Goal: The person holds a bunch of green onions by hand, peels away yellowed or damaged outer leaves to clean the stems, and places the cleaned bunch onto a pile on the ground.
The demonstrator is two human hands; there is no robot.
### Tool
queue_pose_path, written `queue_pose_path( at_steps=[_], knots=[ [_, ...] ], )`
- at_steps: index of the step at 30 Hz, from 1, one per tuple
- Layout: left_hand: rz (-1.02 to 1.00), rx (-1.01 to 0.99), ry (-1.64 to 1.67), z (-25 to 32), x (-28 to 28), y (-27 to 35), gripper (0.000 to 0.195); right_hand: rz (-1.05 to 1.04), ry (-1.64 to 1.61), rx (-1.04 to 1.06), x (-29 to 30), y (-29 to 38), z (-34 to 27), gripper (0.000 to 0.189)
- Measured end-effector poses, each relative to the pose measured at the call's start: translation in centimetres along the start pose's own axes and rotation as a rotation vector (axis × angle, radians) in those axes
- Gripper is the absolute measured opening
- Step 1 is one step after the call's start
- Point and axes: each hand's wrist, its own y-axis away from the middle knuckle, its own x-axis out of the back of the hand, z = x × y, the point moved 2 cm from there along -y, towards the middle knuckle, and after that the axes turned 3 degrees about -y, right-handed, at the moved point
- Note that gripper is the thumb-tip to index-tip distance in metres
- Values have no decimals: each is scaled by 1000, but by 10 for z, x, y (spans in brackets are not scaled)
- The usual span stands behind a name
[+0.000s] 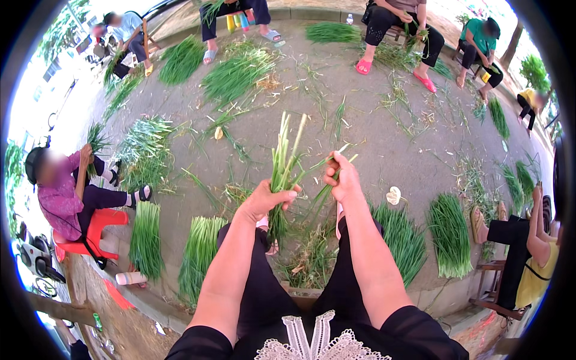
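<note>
My left hand [272, 198] is closed around an upright bunch of green stalks [281, 168], pale at their upper ends, with leaves hanging below the fist. To its right, my right hand [344, 175] pinches a few thin green blades [321, 193] between thumb and fingers; some of them reach across towards the bunch. Between my legs, under the hands, lies a loose heap of green and yellowed trimmings [310, 261]. A laid-out pile of stalks [202, 252] is beside my left leg, and a darker green pile [400, 243] is beside my right leg.
Several people sit around the paved ground, among them one on a red plastic stool [96, 231] at left and one on a wooden chair [495, 281] at right. More piles [146, 238], [450, 236] lie near me. A pale bottle [130, 278] lies by the curb.
</note>
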Motion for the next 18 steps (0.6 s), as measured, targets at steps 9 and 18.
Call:
queue_pose_path(
  at_steps=[9, 18],
  knots=[
    [589, -9, 265, -10, 63, 6, 24, 218, -241, 268, 38, 7, -50, 13],
    [608, -164, 459, -9, 84, 27, 22, 158, 259, 152, 31, 19, -43, 23]
  ],
)
